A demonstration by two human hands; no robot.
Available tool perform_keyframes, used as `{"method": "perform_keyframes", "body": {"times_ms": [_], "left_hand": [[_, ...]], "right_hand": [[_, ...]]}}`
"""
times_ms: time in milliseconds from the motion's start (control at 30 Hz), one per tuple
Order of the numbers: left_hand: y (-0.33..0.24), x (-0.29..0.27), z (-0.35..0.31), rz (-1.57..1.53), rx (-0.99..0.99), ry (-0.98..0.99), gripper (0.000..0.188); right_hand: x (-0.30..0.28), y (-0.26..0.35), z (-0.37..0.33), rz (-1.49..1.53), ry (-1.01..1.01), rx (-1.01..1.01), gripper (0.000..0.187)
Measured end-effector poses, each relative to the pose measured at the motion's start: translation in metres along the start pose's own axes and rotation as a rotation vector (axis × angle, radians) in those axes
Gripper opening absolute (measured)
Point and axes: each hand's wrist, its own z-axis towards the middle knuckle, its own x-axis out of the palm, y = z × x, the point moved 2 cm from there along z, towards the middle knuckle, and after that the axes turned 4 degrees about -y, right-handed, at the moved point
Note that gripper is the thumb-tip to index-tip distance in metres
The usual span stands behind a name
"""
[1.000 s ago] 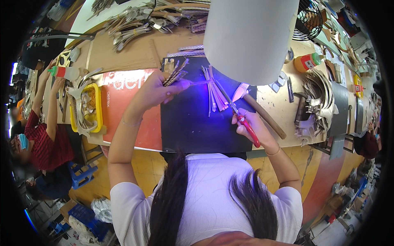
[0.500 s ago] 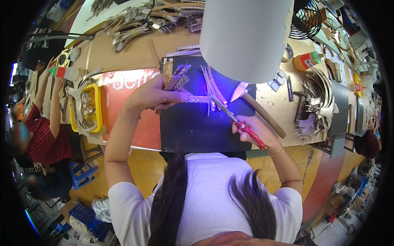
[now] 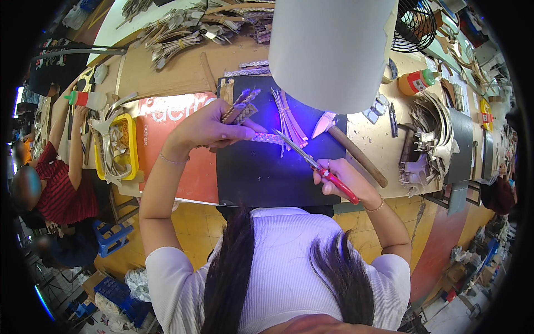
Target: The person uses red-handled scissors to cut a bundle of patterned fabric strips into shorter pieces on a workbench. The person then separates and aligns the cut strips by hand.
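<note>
My left hand [image 3: 208, 129] is closed around several braided straps. One braided strap [image 3: 268, 138] sticks out to the right from its fingertips, and patterned strap ends [image 3: 243, 100] rise above the fist. A pair of red-handled scissors [image 3: 336, 182] sits in my closed right hand [image 3: 350, 173]. Their metal blades point up and left, with the tips beside the free end of the strap; whether they touch it I cannot tell. Just behind the blades, a bundle of thin pale strips [image 3: 287, 119] lies on the black mat [image 3: 256, 181] under bluish light.
A wooden-handled hammer [image 3: 359, 156] lies right of the mat. The white lamp shade [image 3: 328, 61] hangs over the back. A yellow tray [image 3: 133, 167] stands left, a glue bottle [image 3: 414, 82] right. Strap pieces [image 3: 178, 36] are piled behind. Another person [image 3: 67, 183] works at far left.
The strap's free end has dipped slightly. The scissors' tips have shifted a little left, to the strap's end. Both hands keep their hold.
</note>
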Motion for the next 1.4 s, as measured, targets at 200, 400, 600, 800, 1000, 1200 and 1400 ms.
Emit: {"method": "perform_keyframes", "body": {"times_ms": [200,400,600,800,1000,1200,1400], "left_hand": [[0.001,-0.001,0.001,0.047,0.011,-0.005,0.022],[0.001,0.0,0.003,0.063,0.012,0.007,0.02],[0.004,-0.008,0.006,0.104,0.048,-0.001,0.022],[-0.008,-0.035,0.053,0.281,0.217,-0.264,0.025],[-0.034,-0.017,0.057,0.275,0.029,-0.192,0.022],[-0.02,0.045,0.031,-0.084,0.213,0.056,0.016],[-0.007,0.04,0.016,-0.085,0.156,0.032,0.021]], "right_hand": [[0.002,-0.006,0.002,-0.08,-0.005,0.078,0.061],[0.008,-0.002,0.002,-0.196,-0.116,0.031,0.061],[0.006,-0.015,0.003,-0.127,-0.387,-0.029,0.062],[0.004,-0.03,-0.003,0.12,-0.322,0.111,0.054],[0.009,-0.009,0.015,0.53,-0.536,-0.026,0.032],[0.01,0.014,0.035,0.8,-0.653,-0.315,0.037],[0.017,0.028,0.037,0.684,-0.695,-0.355,0.035]]}}
